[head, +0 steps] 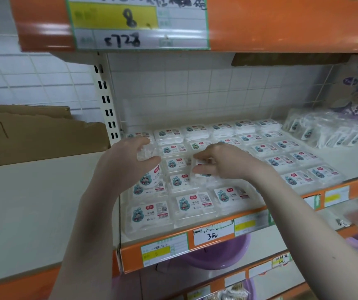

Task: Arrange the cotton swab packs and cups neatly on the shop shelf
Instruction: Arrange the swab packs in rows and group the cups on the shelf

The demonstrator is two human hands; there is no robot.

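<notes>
Several flat clear plastic packs [150, 214] with white labels lie in rows across the shelf [344, 156]. My left hand [126, 163] grips a clear round cup [149, 169] with a cartoon label, held above the left rows. My right hand [223, 163] pinches a small clear pack [202, 167] between thumb and fingers, just over the middle rows. The two hands are close together, about a pack's width apart. A pile of clear bagged packs [323, 131] leans at the back right of the shelf.
An orange shelf front with price tags [212, 234] runs below the packs. Another orange shelf edge with a big price label [139, 22] hangs overhead. Cardboard [35, 133] stands at the left. A purple basin [217, 254] sits on the shelf below.
</notes>
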